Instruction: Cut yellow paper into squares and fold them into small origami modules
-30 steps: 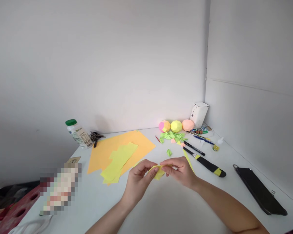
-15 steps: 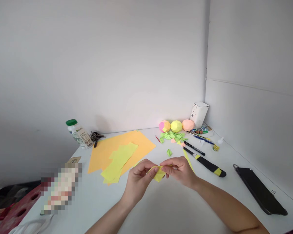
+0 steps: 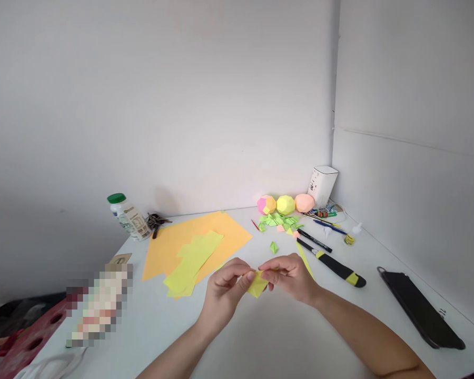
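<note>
Between my two hands is a small piece of yellow paper (image 3: 256,286), partly hidden by the fingers, with one corner pointing down. My left hand (image 3: 229,284) pinches its left side, thumb in front. On the right side, my right hand (image 3: 288,275) pinches it with thumb and fingers. Just beyond the hands a single folded green paper piece (image 3: 274,247) lies on the table. Behind it is a heap of folded green paper pieces (image 3: 277,219). A thin yellow paper strip (image 3: 305,259) lies partly behind my right hand.
Yellow paper sheets (image 3: 195,263) lie on a large orange sheet (image 3: 158,252). Three faceted paper balls (image 3: 285,205) sit by the wall. To the right are a black marker (image 3: 315,240), a utility knife (image 3: 335,266) and a black case (image 3: 421,308). A green-capped bottle (image 3: 129,218) stands left.
The yellow paper has tilted slightly so more of its front face shows. Both hands stay almost in place with their pinch on it.
</note>
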A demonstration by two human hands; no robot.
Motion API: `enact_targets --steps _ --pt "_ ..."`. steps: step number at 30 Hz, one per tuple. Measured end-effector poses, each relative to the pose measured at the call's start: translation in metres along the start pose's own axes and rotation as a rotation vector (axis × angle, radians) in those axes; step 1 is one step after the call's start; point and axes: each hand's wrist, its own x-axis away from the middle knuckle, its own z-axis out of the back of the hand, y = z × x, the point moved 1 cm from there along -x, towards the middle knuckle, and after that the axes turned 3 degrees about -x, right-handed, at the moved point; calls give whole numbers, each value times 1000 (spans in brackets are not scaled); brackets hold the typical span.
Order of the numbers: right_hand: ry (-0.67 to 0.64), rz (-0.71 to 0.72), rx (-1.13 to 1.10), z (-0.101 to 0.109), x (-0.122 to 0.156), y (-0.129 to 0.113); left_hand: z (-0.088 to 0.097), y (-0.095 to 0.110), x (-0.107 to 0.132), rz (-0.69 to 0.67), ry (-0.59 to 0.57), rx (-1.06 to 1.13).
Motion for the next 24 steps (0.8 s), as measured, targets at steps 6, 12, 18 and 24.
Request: enact_targets --steps 6,12,18,24 --pt "4 -8 66 -1 2 -1 -3 6 0 -64 -29 -196" --pt "16 -90 26 0 2 -2 -1 -2 2 -65 47 -160" --pt "4 -80 74 -2 2 -5 -2 -1 1 -28 52 -169" --pt "-20 0 199 -6 3 -9 -4 -1 3 -26 9 -189"
